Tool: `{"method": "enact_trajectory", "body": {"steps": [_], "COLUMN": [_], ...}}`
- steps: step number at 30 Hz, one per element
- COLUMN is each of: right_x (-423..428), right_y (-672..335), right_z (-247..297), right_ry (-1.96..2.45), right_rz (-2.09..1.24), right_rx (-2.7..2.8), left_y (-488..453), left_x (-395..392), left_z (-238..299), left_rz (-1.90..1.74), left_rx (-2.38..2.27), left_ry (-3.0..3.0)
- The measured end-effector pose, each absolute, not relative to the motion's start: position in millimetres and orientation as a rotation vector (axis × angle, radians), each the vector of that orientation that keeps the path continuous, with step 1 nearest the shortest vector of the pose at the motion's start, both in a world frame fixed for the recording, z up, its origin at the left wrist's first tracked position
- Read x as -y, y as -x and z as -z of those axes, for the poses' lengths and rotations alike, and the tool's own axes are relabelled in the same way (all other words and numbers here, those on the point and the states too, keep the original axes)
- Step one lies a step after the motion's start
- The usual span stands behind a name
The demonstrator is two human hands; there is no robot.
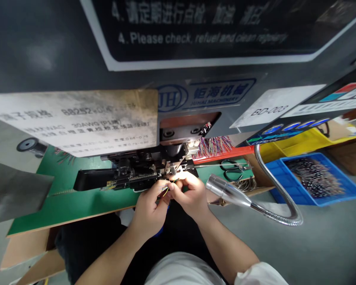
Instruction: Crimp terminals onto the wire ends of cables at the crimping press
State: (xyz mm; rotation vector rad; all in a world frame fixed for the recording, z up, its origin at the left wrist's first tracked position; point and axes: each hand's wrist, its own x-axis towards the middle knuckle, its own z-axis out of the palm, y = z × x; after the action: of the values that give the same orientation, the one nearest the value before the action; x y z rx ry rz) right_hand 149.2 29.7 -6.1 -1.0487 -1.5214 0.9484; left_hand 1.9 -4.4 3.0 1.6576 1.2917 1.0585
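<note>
Both hands meet just in front of the lit working point of a crimping machine (173, 168). My left hand (151, 208) is closed, thumb and fingers pinching thin wires (165, 192), one of them yellow. From the other side my right hand (191, 194) pinches at the same wires, its fingertips touching or nearly touching the left ones. The wire ends near the machine are partly hidden by the fingers and washed out by bright light.
A lamp (228, 190) on a bent metal neck stands right of my right hand. Scissors (233, 170) lie on the green table (97, 208). Behind is a red tray (228, 153) with colourful wires. A blue bin (351, 190) of wires stands farther right. Cardboard (26, 247) is below left.
</note>
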Motion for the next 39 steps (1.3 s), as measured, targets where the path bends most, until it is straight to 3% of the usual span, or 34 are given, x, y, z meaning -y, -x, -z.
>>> {"method": "enact_trajectory", "body": {"steps": [11,39], "right_x": [-30.7,-29.8], "right_y": [-153.5,-150.1], "right_z": [-0.6,-3.5], "right_ry": [0.923,1.103], "right_rz": [-0.845,-0.931], "right_rx": [1.687,1.574], "left_y": [2.2,3.8], "left_x": [2.4,1.9], "left_z": [-4.5,-6.3], "left_rz": [-0.988,-0.975], "left_rx": [-1.295,-1.300], "left_ry": [-1.737,-1.755]}}
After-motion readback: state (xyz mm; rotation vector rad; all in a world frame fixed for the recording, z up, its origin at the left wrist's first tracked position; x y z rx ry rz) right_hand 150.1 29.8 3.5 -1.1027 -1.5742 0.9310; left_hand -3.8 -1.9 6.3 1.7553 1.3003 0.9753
